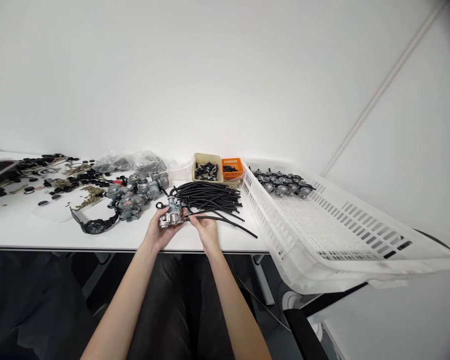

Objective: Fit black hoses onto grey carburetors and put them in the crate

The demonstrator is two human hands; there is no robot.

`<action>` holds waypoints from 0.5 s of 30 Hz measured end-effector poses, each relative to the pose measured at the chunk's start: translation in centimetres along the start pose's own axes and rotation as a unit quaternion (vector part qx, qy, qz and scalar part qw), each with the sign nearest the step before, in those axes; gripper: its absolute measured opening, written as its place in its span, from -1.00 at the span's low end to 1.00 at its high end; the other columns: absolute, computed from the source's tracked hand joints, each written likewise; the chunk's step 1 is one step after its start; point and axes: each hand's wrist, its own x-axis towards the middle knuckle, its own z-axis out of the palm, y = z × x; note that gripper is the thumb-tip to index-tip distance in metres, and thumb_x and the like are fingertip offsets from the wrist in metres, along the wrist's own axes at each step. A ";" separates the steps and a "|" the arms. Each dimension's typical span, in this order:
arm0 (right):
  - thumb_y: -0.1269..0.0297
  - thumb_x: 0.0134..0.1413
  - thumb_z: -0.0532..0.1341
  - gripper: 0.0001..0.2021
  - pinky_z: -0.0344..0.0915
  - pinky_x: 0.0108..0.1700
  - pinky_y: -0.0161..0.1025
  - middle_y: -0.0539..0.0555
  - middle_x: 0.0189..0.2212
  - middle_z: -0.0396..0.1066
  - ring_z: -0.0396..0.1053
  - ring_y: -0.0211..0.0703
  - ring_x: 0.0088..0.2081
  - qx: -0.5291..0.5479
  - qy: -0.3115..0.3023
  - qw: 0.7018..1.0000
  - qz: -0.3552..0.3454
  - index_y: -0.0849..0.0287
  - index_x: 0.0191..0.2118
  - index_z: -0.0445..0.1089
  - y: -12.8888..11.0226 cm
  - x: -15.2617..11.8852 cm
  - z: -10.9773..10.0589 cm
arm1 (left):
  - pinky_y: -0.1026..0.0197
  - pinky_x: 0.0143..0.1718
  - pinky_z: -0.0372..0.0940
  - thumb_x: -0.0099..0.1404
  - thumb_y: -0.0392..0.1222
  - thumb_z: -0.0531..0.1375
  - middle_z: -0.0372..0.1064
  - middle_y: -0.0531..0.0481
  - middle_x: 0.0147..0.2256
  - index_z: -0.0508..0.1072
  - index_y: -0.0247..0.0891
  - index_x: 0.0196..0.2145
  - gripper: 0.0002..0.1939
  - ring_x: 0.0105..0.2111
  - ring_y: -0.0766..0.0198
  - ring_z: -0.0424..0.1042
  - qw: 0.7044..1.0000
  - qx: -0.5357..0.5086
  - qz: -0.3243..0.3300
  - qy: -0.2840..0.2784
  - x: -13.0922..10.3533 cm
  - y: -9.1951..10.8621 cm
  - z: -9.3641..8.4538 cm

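My left hand (158,231) is closed around a metal carburetor (171,212) just above the table's front edge. Against the carburetor's right side, my right hand (206,231) pinches a black rubber hose (228,222) near its end. The hose's free length trails off to the right over the table. Whether its tip sits on the carburetor's fitting I cannot tell. Behind my hands lies a pile of black hoses (210,195). Several more carburetors (130,206) stand grouped to the left of my left hand.
A wristwatch (95,227) lies at left, with small brass and black parts beyond it. At the back are plastic bags (149,162), a cream bin (194,172) and an orange basket (241,167). A large white crate (292,250) at right holds several carburetors.
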 end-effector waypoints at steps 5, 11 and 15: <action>0.15 -0.13 0.35 -0.79 0.35 -0.09 -0.12 0.09 -0.36 0.55 0.48 -0.05 -0.24 -0.026 -0.027 0.999 -0.007 0.18 -0.40 0.48 0.2 0.1 -0.2 | 0.10 -0.19 0.42 0.22 -0.22 0.07 0.52 -0.25 -0.24 0.47 -0.45 -0.18 -0.70 -0.24 0.12 0.51 1.000 0.001 0.001 0.004 0.0 0.0 0.1; 0.14 -0.12 0.35 -0.78 0.34 -0.07 -0.10 0.11 -0.32 0.55 0.48 -0.02 -0.21 -0.027 -0.072 0.997 -0.002 0.18 -0.38 0.49 0.6 0.3 -0.4 | 0.04 -0.11 0.39 0.18 -0.18 0.11 0.51 -0.25 -0.22 0.48 -0.42 -0.18 -0.68 -0.21 0.10 0.50 1.000 -0.015 0.004 -0.009 0.1 0.0 -0.3; 0.15 -0.13 0.35 -0.79 0.34 -0.11 -0.11 0.11 -0.37 0.55 0.47 -0.02 -0.25 -0.043 -0.061 0.997 -0.005 0.19 -0.41 0.48 0.4 0.2 -0.5 | 0.02 -0.10 0.38 0.17 -0.18 0.12 0.51 -0.25 -0.22 0.47 -0.42 -0.18 -0.68 -0.20 0.10 0.50 1.000 -0.006 -0.005 -0.011 0.1 0.0 -0.5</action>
